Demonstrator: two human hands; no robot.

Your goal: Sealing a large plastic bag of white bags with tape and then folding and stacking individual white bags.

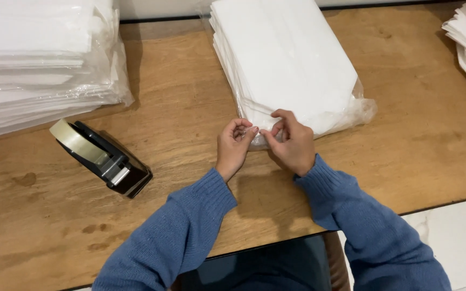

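Pinched with both hands: left hand (235,141) and right hand (292,141), fingers together on the loose clear plastic end of the white stack of folded sheets in a clear bag (284,59). Lay near the middle of the brown wooden desk (190,108), reaching to its far edge. Looked like folding the bag end shut. Probably called for tape from the black tape holder with its clear roll (103,156), by the left edge.

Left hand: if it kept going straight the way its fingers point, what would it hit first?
The left hand points up-right at the near corner of the plastic-wrapped stack of white sheets; it would likely meet that corner first, its fingers already touching it beside the right hand.
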